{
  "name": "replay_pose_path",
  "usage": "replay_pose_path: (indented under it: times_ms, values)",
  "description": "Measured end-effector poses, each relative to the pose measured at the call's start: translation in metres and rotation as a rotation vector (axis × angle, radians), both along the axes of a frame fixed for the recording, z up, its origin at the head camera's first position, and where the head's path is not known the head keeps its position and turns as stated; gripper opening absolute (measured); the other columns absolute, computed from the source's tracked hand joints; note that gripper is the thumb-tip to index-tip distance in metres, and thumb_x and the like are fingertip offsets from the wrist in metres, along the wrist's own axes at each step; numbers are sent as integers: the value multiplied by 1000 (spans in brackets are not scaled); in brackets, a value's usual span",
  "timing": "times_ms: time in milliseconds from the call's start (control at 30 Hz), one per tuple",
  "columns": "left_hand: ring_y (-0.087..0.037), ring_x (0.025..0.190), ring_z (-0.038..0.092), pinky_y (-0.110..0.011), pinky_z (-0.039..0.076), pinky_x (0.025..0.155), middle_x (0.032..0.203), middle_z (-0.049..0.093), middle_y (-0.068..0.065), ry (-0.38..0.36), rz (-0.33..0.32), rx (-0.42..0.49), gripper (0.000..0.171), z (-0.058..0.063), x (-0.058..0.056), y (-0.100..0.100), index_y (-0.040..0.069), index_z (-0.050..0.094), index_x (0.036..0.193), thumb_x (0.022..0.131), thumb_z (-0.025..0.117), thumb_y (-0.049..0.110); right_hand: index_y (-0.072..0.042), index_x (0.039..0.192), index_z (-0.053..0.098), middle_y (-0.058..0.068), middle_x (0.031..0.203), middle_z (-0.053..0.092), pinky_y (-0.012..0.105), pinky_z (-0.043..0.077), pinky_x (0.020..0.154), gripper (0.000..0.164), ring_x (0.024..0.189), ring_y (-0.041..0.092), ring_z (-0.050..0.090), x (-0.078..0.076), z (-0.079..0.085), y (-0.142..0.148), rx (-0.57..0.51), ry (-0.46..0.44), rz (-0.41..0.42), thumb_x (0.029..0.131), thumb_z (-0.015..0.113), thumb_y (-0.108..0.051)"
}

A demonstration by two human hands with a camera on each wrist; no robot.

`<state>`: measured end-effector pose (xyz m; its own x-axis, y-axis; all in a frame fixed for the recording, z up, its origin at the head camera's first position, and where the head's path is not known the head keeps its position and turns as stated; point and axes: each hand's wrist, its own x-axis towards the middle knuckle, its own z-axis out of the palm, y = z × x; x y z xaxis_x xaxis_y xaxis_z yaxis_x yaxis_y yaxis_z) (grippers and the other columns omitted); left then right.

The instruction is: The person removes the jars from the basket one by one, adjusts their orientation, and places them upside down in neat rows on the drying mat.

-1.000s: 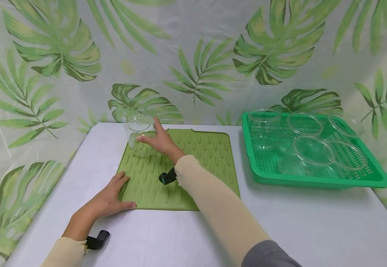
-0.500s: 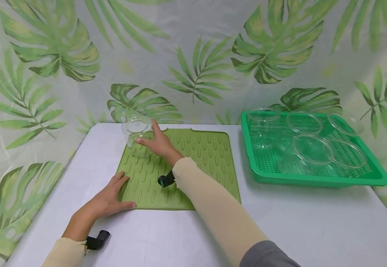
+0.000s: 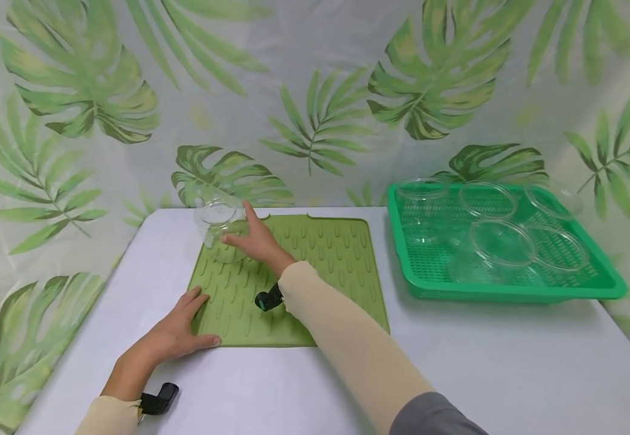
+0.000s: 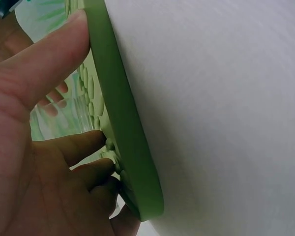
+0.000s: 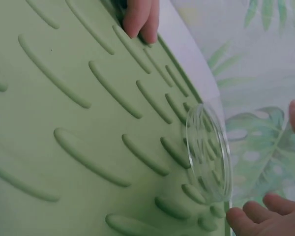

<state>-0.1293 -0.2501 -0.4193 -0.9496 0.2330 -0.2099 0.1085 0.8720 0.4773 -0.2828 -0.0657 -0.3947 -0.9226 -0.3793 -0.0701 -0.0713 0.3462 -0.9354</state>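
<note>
A clear plastic cup (image 3: 226,249) stands upside down at the far left corner of the green drying mat (image 3: 342,266), its wide rim at the mat. My right hand (image 3: 260,240) holds it from the right, thumb on the near side and fingers on the far side. In the right wrist view the see-through cup (image 5: 209,152) shows between thumb and fingertips, above the mat's raised ridges. My left hand (image 3: 176,332) rests on the mat's near left corner, fingers spread along the left edge. Its thumb (image 4: 64,49) touches the front edge in the left wrist view.
At the right stands a green plastic basket (image 3: 510,295) with several clear cups (image 3: 502,241) in it, wide rims up. A white cloth (image 3: 472,374) covers the table. Behind hangs a leaf-print curtain (image 3: 342,36).
The view has shifted a little. The cup and my right hand have edged slightly to the left over the mat corner. My left hand stays where it was on the mat.
</note>
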Motion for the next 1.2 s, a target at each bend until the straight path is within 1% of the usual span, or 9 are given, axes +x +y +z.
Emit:
replay_pose_path:
  times_ms: [133,300,433,567,700,900,1067,1133,1200]
  values:
    - [-57,143,22,-69,34,108,158,17,-34,-5,-6,-2,101,-1,0,-1,-10,33,148,77,82,43,-36,160,1,3,167,20,54,38,116,97,152,30,29,1,1,3,21,-16,-1,93,71,-31]
    - [-58,142,22,-69,35,108,158,17,-34,-4,-20,-2,102,-1,-4,3,-10,32,148,77,82,44,-34,160,-1,3,168,18,53,37,117,100,152,29,28,1,6,15,51,-6,-7,92,71,-31]
    - [-58,142,23,-69,35,107,157,18,-35,13,-32,0,102,-2,-5,5,-9,32,148,76,82,44,-31,161,-2,2,169,13,53,33,120,100,154,27,22,3,13,26,81,18,-4,92,71,-31]
    - [-60,140,23,-71,36,105,156,19,-36,29,-37,7,102,-3,-3,4,-9,33,148,76,83,43,-24,161,-3,2,169,8,50,27,124,98,157,23,13,9,23,35,118,72,15,94,68,-31]
    - [-61,139,23,-72,36,104,155,18,-38,23,-37,11,101,-4,1,2,-9,32,147,77,82,43,-22,161,-3,0,169,7,46,23,126,96,157,21,11,16,35,43,199,160,31,95,66,-34]
    - [-61,139,23,-72,36,102,155,16,-38,16,-41,5,100,-5,1,0,-9,32,147,78,81,43,-26,161,-1,1,169,12,47,23,126,93,156,23,15,32,62,61,340,311,37,96,65,-37]
    - [-61,138,24,-72,37,101,155,17,-38,34,-47,8,98,-7,2,-1,-9,32,147,79,80,42,-18,161,7,5,167,17,44,19,127,88,156,21,18,54,92,88,444,528,135,96,64,-34]
    - [-61,138,24,-72,37,101,155,17,-38,36,-52,13,98,-8,2,0,-10,32,147,79,80,41,-14,160,13,8,166,20,45,21,127,86,155,22,20,66,103,103,459,605,178,95,66,-31]
    - [-62,138,24,-72,36,102,154,16,-38,36,-58,15,98,-9,2,0,-11,31,146,79,80,41,-13,159,18,9,165,22,46,23,125,84,154,23,22,77,112,120,469,653,211,94,67,-30]
